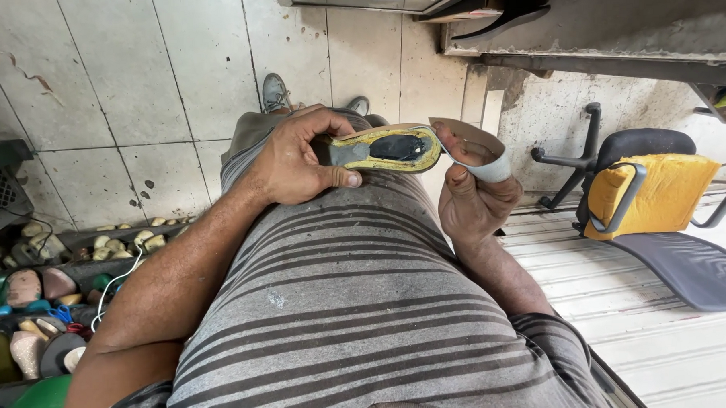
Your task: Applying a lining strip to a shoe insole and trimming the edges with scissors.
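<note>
While the person sits with both arms drawn in over a grey striped shirt [359, 309], the holdings stand as follows.

Item, left hand [297, 158]: closed around one end of a shoe last [385, 149], fingers curled over its top, thumb pressed along the near side. The last is yellow at the rim, with a dark patch in the middle of its upturned bottom face, and runs lengthwise from this grip toward the other hand.

Item, right hand [471, 196]: fingers pinched on a thin pale insole piece [478, 148], which curls in an arc above the fingertips. Its free end reaches to the far tip of the last; whether the two touch there cannot be told.

Item, beyond the grips: two grey shoes [276, 92] on a pale tiled floor [133, 75].

Item, outward of the left grip, well apart: a low rack crowded with shoe lasts [29, 320] in cream, pink, green and yellow, a white cord [112, 289] trailing across them, and a dark plastic crate [0, 188] beside it.

Item, outward of the right grip: an office chair [661, 210] with a yellow cushion, lying near a grimy wall [537, 117], and a dark workbench edge [599, 59] above.
</note>
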